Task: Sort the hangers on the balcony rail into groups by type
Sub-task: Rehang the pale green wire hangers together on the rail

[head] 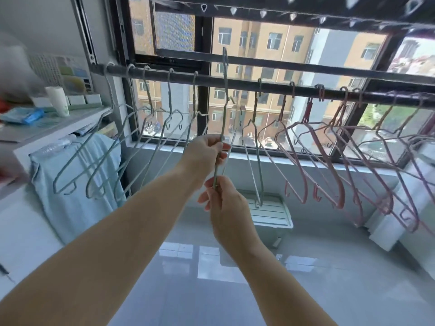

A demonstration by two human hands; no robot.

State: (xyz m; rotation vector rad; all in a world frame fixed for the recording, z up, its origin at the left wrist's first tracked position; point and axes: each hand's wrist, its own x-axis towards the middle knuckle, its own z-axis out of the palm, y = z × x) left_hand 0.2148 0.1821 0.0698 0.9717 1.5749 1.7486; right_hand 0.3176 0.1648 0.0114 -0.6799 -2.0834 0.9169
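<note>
A dark rail [235, 83] runs across the window. Several pale green wire hangers [98, 161] hang on its left part, and another green hanger [255, 147] hangs near the middle. Several pink wire hangers [329, 161] fill the right part. I hold one green hanger [224, 90] edge-on in both hands, its hook raised above the rail and free of it. My left hand [207, 151] pinches its wire higher up. My right hand [226, 208] grips its lower end.
A white shelf [58, 128] at the left carries bottles and blue packets, with a light blue cloth [70, 184] draped below it. A white slatted rack [270, 215] stands under the window. White appliances [412, 208] sit at the right. A perforated black bar [282, 10] runs overhead.
</note>
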